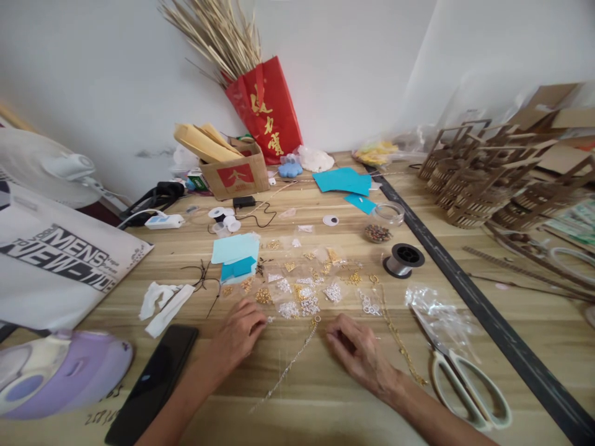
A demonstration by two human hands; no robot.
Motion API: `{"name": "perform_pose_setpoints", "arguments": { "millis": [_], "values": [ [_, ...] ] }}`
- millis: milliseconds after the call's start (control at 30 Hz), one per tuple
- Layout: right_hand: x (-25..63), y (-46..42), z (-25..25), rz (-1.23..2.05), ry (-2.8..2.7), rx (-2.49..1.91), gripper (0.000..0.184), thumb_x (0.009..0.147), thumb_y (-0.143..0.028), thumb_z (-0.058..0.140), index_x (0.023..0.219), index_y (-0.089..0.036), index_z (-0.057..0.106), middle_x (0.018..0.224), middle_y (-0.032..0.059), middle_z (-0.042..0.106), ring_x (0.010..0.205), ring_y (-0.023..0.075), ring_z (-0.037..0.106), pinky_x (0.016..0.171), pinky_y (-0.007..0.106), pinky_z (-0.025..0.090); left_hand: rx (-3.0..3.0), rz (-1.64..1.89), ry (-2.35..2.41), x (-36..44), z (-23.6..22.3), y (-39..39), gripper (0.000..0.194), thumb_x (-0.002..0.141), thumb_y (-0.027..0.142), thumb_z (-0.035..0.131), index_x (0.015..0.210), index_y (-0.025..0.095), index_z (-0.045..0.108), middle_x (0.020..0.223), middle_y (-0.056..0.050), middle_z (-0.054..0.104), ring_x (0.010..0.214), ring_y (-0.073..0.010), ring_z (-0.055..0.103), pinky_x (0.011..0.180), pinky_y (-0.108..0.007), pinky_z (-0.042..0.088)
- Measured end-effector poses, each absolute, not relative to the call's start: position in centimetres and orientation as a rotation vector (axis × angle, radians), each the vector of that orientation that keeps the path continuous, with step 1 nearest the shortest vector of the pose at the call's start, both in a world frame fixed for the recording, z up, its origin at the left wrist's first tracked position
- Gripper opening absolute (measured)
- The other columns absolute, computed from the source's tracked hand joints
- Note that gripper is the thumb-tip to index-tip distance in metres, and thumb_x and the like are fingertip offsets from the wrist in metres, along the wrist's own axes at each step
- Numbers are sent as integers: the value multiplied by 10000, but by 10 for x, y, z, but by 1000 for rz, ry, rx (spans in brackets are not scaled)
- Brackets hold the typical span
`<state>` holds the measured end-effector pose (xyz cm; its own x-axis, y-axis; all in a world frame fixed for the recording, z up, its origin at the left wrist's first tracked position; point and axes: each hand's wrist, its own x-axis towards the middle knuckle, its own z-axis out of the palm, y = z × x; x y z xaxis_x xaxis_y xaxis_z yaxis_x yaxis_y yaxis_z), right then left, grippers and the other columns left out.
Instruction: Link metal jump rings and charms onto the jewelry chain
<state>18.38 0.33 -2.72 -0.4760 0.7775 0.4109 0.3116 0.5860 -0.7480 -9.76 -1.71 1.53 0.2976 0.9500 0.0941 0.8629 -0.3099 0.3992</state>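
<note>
My left hand (pixel 239 331) rests on the table with its fingers curled together. A small silver piece (pixel 271 319) lies right at its fingertips; anything inside the fingers is hidden. Between my hands a silver chain (pixel 292 364) with a ring at its far end stretches diagonally over the wood. My right hand (pixel 357 348) is also curled closed, just right of that ring, and I cannot see whether it holds anything. To its right lies a gold chain (pixel 395 328). Beyond both hands, small bags and piles of silver beads (pixel 309 303) and gold beads (pixel 263 295) are spread out.
Scissors (pixel 458 378) and clear plastic bags (pixel 441 313) lie at right, near a wire spool (pixel 403 260) and a bead dish (pixel 378 233). A phone (pixel 155 378) is beside my left forearm. Blue cards (pixel 239 268), a box (pixel 237 173) and wooden lanterns (pixel 478 192) stand farther off.
</note>
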Motion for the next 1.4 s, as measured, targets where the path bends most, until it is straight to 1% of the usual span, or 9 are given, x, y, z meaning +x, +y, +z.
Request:
{"name": "perform_pose_setpoints", "arguments": {
  "millis": [300,467,700,867,1100,1267,1400],
  "values": [
    [184,3,-26,771,-2056,-872,133,950,-165,460,837,-209,512,682,-17,507,577,122,483,541,226,361,2387,427,1613,-98,5,-18,145,890,104,567,781,178,629,853,-27,640,938,-214,552,917,-392,443],
    [184,3,-27,762,-2050,-867,134,949,-160,465,831,-210,507,673,-22,497,566,118,475,536,224,356,2397,402,1604,-98,2,-18,171,913,124,535,784,183,631,846,-26,637,924,-212,554,894,-386,454],
    [184,4,-26,761,-2046,-856,131,945,-159,466,831,-206,510,681,-14,510,579,121,483,544,224,367,2410,392,1612,-97,4,-17,213,942,158,486,790,184,634,831,-27,645,899,-209,553,903,-394,453],
    [184,4,-26,766,-2042,-856,126,940,-158,469,835,-207,519,672,-14,519,564,123,487,520,222,369,2426,407,1604,-97,3,-16,242,962,184,449,800,179,627,835,-29,640,894,-205,555,893,-392,465],
    [184,4,-28,764,-2053,-852,138,950,-161,452,839,-209,517,679,-10,518,568,125,488,530,223,379,2406,403,1595,-100,4,-17,204,950,169,478,816,185,630,848,-25,643,942,-215,548,909,-400,454],
    [184,4,-28,764,-2057,-857,134,950,-157,456,840,-207,514,686,-8,517,572,125,490,533,228,370,2386,392,1599,-101,7,-19,218,942,141,478,791,187,629,836,-20,641,918,-204,557,882,-366,458],
    [184,3,-27,768,-2046,-858,134,950,-162,458,837,-205,515,685,-8,516,574,125,488,533,228,371,2403,384,1581,-101,5,-19,214,948,155,477,794,187,624,838,-18,637,898,-200,552,877,-368,457]
  ]
}}
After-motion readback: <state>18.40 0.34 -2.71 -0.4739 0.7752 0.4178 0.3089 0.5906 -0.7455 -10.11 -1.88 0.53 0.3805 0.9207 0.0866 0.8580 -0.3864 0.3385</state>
